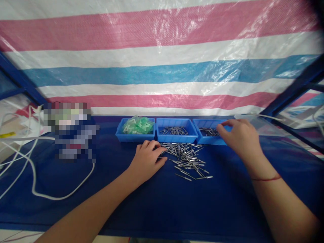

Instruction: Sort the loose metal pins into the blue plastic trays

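A loose pile of silver blind rivets (188, 155) lies on the dark blue table. My left hand (146, 160) rests at the pile's left edge, its thumb and forefinger apart and the fingertips against the rivets. My right hand (240, 136) is over the right blue bin (212, 139), thumb and forefinger closed together at its tips; whatever they hold is hidden. Rivets (209, 132) lie in that bin, partly covered by the hand. More rivets (174, 130) lie in the middle blue bin (177, 137).
The left blue bin (135, 137) holds green and clear plastic packets (138, 125). White cables (50, 197) run across the table's left side, by a blurred-out patch. A striped plastic sheet (162, 74) hangs behind, between blue frame posts (286, 92).
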The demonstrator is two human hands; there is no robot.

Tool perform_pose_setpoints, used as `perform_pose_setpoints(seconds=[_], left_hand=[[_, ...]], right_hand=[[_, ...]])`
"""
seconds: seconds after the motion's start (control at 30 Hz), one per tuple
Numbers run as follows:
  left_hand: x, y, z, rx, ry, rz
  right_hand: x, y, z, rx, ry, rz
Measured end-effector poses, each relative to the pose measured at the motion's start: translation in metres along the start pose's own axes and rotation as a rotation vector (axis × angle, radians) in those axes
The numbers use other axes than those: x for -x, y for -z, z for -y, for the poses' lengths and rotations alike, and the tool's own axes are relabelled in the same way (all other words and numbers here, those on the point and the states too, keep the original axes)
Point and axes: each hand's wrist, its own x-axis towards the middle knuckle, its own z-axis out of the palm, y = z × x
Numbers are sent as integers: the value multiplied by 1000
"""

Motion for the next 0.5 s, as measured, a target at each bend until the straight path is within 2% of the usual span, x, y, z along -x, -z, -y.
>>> perform_pose_setpoints(seconds=[0.13,0.3,0.4,0.5], left_hand=[[-2,-1,-1,-5,-8,28],[-4,-2,0,-10,-10,-3],[-4,-2,1,-29,-13,-19],[-3,-4,2,-49,-1,-34]], right_hand=[[12,2,35,-242,184,-4],[34,10,78,-484,435,158],[43,11,89,-540,531,262],[47,10,93,-573,581,307]])
